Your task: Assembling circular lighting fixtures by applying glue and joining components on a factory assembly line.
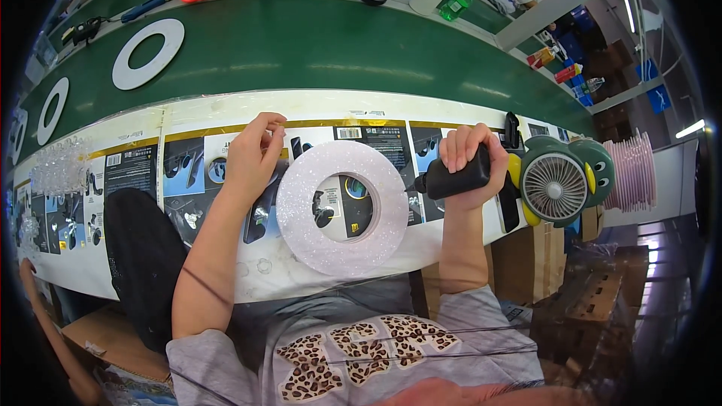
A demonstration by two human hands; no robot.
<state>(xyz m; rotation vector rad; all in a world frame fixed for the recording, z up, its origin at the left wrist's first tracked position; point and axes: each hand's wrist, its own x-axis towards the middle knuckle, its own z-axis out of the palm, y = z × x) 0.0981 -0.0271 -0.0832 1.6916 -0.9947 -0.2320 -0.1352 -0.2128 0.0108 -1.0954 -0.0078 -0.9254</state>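
My right hand [472, 158] grips a black squeeze bottle [456, 177], which is tilted on its side with its nozzle pointing left. The nozzle tip is close to the right edge of a thick, glittery white ring [301, 218]; whether they touch I cannot tell. The ring lies flat on the table in front of me, its round hole showing the printed sheet beneath. To the ring's upper left, my left hand [257, 146] hovers over the printed sheets [372, 135], fingers loosely bent and slightly apart, with nothing seen in them.
A green belt [301, 45] runs behind the table, bearing flat white rings [175, 34]. At right stand a green animal-shaped fan [555, 189] and a stack of pinkish rings [635, 173]. Clear plastic pieces [68, 165] and a dark mesh shape [143, 256] are at left. Another person's arm [56, 338] shows lower left.
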